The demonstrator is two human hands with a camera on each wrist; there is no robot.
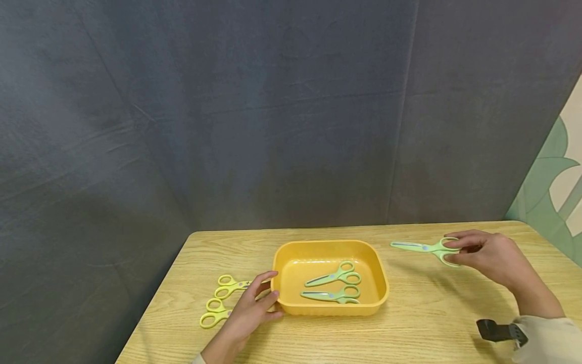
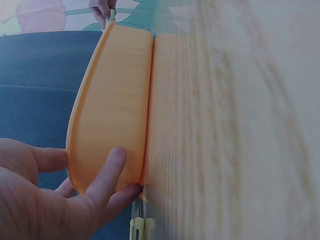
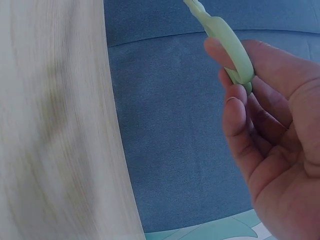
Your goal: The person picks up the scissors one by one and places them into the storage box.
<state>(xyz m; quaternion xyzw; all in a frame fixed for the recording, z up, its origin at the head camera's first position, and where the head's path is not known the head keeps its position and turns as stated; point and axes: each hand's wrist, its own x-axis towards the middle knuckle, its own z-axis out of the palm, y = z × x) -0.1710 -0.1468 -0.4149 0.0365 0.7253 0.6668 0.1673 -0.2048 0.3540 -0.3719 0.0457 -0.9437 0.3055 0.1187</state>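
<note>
One pair light-green plastic scissors (image 1: 426,248): handles pinched in right hand (image 1: 490,257), seemingly airborne; blades left, toward oblong yellow tray (image 1: 329,310).

The yellow tray (image 1: 332,310) looks like smooth plastic — kinda glossy on the inside bottom. Green scissors (image 1: 432,248) are mostly smooth, matt-ish plastic, with metal-looking strips on the blades (image 1: 407,245). Table (image 1: 432,328) shows wood grain, and the backdrop (image 1: 291,126) is matt, lightly wrinkled cloth — sleeve (image 1: 547,338) looks like fabric too.
</note>
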